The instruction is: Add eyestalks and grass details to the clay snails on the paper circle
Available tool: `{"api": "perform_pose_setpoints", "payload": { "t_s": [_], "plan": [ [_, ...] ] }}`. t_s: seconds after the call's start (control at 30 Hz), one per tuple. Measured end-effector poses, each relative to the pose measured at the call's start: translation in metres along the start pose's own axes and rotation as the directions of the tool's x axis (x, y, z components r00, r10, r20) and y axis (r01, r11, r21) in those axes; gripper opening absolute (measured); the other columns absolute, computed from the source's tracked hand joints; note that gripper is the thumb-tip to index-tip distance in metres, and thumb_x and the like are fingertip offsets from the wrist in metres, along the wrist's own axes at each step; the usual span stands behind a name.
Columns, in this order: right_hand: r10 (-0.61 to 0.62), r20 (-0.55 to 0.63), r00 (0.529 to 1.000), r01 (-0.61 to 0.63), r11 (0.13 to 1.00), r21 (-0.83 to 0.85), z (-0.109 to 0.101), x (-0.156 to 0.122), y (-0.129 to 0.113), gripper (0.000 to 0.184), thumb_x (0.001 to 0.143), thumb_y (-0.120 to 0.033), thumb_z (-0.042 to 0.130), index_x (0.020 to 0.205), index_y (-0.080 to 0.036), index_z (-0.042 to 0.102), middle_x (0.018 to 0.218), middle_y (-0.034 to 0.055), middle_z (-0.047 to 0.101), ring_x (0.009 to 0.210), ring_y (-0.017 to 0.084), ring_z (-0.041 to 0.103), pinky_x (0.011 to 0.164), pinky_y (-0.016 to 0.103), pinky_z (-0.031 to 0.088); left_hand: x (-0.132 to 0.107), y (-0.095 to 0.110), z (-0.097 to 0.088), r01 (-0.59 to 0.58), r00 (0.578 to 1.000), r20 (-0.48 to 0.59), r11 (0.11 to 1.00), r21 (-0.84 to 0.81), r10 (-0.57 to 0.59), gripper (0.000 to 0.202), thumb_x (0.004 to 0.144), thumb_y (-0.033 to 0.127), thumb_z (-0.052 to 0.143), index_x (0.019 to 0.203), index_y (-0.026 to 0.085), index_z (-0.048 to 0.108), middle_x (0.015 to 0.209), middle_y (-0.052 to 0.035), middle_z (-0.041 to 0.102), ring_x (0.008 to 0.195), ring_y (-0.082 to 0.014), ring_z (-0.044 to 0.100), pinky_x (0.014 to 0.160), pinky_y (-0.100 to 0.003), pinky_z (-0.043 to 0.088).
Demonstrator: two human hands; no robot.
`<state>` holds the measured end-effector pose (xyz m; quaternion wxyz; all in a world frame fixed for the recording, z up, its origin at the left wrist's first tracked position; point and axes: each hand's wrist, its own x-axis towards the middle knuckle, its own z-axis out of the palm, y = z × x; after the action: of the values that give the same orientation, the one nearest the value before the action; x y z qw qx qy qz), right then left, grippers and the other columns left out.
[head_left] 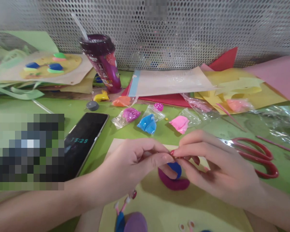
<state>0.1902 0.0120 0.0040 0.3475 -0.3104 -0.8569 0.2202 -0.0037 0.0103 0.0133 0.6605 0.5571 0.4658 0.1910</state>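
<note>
My left hand (137,161) and my right hand (217,164) meet over the yellow paper (207,209), fingertips pinched together. A tiny reddish bit shows where they touch, but whether it is clay or a fingernail I cannot make out. Just under the fingers lies a modelling clay shape with a curved magenta strip (175,184) and a blue part (176,170), partly covered by my left hand. Lower on the paper sits a clay snail-like figure with a purple round (136,222), a blue body (120,221) and pink stalks. Another pair of pink stalks (190,225) shows at the bottom edge.
Bags of blue (147,124), purple (131,114) and pink clay (180,124) lie beyond the paper. Red-handled scissors (256,153) rest at right, a phone (87,138) at left. A purple cup (102,64) with a straw stands behind, before a perforated metal panel (183,35).
</note>
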Motion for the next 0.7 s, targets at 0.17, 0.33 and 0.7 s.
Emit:
{"api": "perform_pose_setpoints", "payload": {
  "t_s": [0.17, 0.33, 0.7],
  "plan": [
    [-0.017, -0.009, 1.0, 0.016, 1.0, -0.015, 0.0, 0.0009, 0.0017, 0.016, 0.082, -0.01, 0.054, 0.091, -0.021, 0.057, 0.082, 0.0015, 0.058, 0.07, 0.009, 0.058, 0.059, 0.019, 0.051, -0.0002, 0.0001, -0.0002, -0.005, 1.0, -0.015, 1.0, 0.001, 0.005, 0.02, 0.083, 0.036, 0.051, 0.087, 0.024, 0.067, 0.078, 0.0021, 0.071, 0.045, -0.0061, 0.055, 0.029, -0.008, 0.038],
    [0.002, 0.001, 1.0, -0.002, 1.0, 0.013, -0.0005, 0.0003, 0.0027, 0.015, 0.082, -0.011, 0.054, 0.092, -0.022, 0.057, 0.082, 0.0014, 0.057, 0.069, 0.01, 0.058, 0.058, 0.021, 0.051, 0.0003, -0.0005, 0.0001, -0.004, 0.999, -0.032, 0.999, 0.035, 0.005, 0.02, 0.083, 0.036, 0.051, 0.086, 0.023, 0.067, 0.078, 0.0017, 0.071, 0.043, -0.0057, 0.053, 0.029, -0.009, 0.039],
    [0.074, 0.006, 0.997, -0.075, 0.997, 0.032, 0.0004, 0.0016, 0.004, 0.013, 0.082, -0.011, 0.054, 0.089, -0.021, 0.06, 0.084, 0.0032, 0.057, 0.062, 0.01, 0.052, 0.05, 0.022, 0.046, 0.0054, 0.0033, -0.0043, -0.019, 0.981, -0.194, 0.999, -0.044, 0.01, 0.019, 0.084, 0.038, 0.049, 0.081, 0.021, 0.057, 0.074, 0.0026, 0.071, 0.029, -0.0018, 0.036, 0.027, -0.01, 0.035]
  ]
}}
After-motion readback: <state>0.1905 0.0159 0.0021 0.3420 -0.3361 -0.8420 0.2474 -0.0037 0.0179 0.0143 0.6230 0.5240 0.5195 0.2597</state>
